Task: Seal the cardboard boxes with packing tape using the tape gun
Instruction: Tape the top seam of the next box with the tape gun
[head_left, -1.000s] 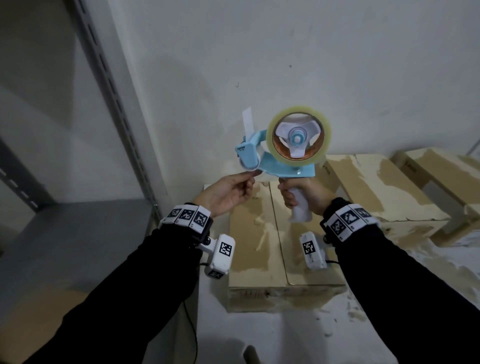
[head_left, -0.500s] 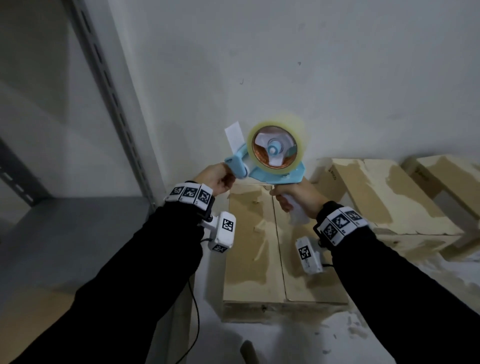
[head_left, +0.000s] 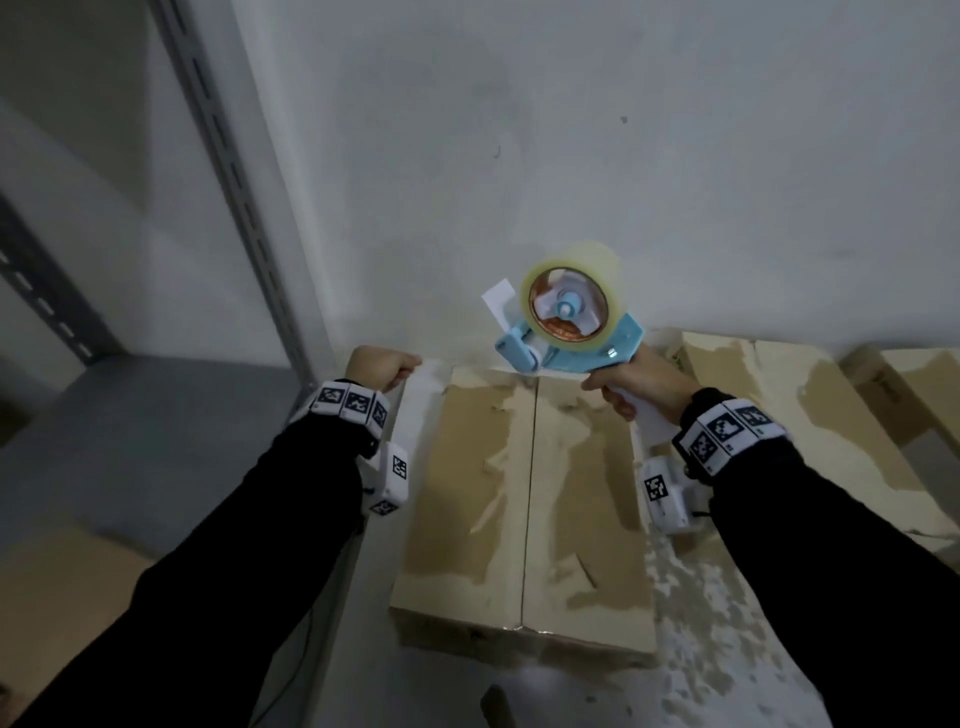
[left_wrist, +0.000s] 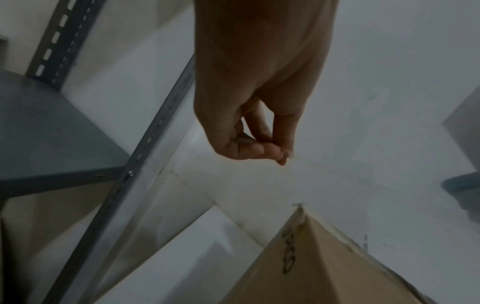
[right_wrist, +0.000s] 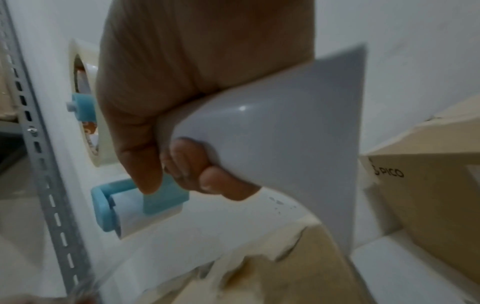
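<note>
A blue tape gun (head_left: 566, 338) with a clear tape roll (head_left: 569, 301) hangs over the far edge of a closed cardboard box (head_left: 519, 493). My right hand (head_left: 618, 395) grips its white handle (right_wrist: 285, 133). The gun's blue front (right_wrist: 103, 205) sits just above the box's far edge. My left hand (head_left: 402, 371) is level with that edge, left of the box and a hand's width from the gun. Its thumb and fingertips (left_wrist: 259, 148) pinch together, apparently on the thin clear tape end, which barely shows. The box flaps meet in a centre seam.
A second box (head_left: 779, 415) lies right of the first, and a third (head_left: 914, 384) further right. A grey metal shelf (head_left: 156, 405) with a slotted upright (head_left: 234, 182) stands at the left. A white wall rises just behind the boxes. The floor around them is pale and flecked.
The gun has dropped from in front of the wall to the box's far edge and shifted right. My left hand left the gun's front and pulled away to the left in a pinch.
</note>
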